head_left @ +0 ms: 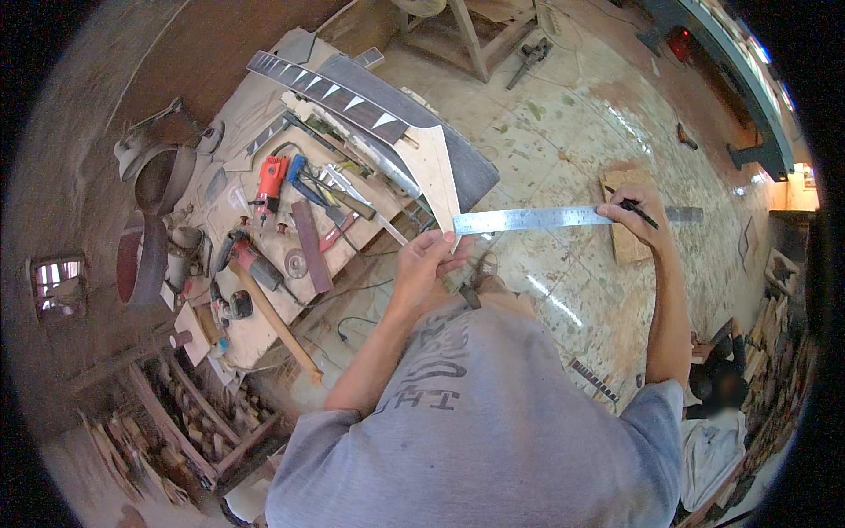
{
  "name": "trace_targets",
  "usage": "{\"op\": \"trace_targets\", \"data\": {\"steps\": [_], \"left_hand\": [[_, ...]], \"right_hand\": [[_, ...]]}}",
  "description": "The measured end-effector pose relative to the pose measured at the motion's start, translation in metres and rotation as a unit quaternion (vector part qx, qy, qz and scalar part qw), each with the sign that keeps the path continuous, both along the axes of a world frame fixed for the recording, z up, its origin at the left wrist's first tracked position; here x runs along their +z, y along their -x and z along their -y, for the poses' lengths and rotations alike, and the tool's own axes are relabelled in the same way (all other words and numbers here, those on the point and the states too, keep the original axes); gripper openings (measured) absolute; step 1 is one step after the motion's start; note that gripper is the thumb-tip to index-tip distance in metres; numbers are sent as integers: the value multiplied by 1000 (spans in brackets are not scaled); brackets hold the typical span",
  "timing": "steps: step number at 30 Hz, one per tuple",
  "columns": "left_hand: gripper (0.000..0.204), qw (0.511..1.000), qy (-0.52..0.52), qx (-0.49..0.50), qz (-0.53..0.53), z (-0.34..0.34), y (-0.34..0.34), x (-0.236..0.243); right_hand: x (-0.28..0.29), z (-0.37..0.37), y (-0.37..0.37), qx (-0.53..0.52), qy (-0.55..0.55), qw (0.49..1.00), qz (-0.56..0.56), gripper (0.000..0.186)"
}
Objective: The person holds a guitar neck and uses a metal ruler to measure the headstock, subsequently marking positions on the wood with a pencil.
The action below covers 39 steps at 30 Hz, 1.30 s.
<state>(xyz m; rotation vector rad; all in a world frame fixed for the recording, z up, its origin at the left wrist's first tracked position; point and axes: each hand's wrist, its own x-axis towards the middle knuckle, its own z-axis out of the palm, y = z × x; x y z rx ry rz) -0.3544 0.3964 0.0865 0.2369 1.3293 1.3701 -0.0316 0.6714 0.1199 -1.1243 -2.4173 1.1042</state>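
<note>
Tiled workshop floor [546, 176], pale and stained, spread out below the fingers and well beyond them. Closes thumb and fingers of the left hand [429, 258] together on the narrow tip of a pale pointed head [433, 167], with the thumb just beside the near end of a steel ruler [528, 219]. Clamps that same ruler farther along between thumb and fingers of the right hand [632, 211], with a black pen [641, 214] tucked among them. Bridges the gap between left and right fingertips with the ruler, almost level, its left end at the edge of the head. Cannot tell how far the left fingertips wrap beneath the tip.

Up and left from the left fingers, past the head, a dark fingerboard [340, 99] with white triangular inlays. Under both, a dark grey slab [475, 172]. Left of the left fingers, a cluttered workbench [350, 264] bearing a red power tool [270, 180] and a maroon strip [311, 246]; lower on that side, a long wooden handle [277, 326] slanting toward the left forearm. Just below the right fingers, a tan board [632, 246]. Lower right of those fingers, near the rim, another person [729, 392], partly seen.
</note>
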Motion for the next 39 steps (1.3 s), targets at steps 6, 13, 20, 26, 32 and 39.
{"op": "trace_targets", "data": {"steps": [6,13,20,26,32,39], "left_hand": [[28,999,15,17,-45,-7,-9,-1],[30,996,33,24,-73,-7,-12,4],[29,998,25,29,-52,-6,-11,1],[29,998,23,28,-55,-6,-11,3],[30,998,18,33,-44,-7,-11,4],[31,999,5,23,-44,-7,-11,4]], "right_hand": [[-5,-25,5,66,-51,996,-34,32],[0,-33,15,101,-81,990,-49,29],[4,-34,18,103,-87,990,-41,35],[3,-33,18,98,-90,991,-26,35],[2,-32,15,92,-89,991,-31,33],[8,-28,17,90,-96,991,-30,35]]}}
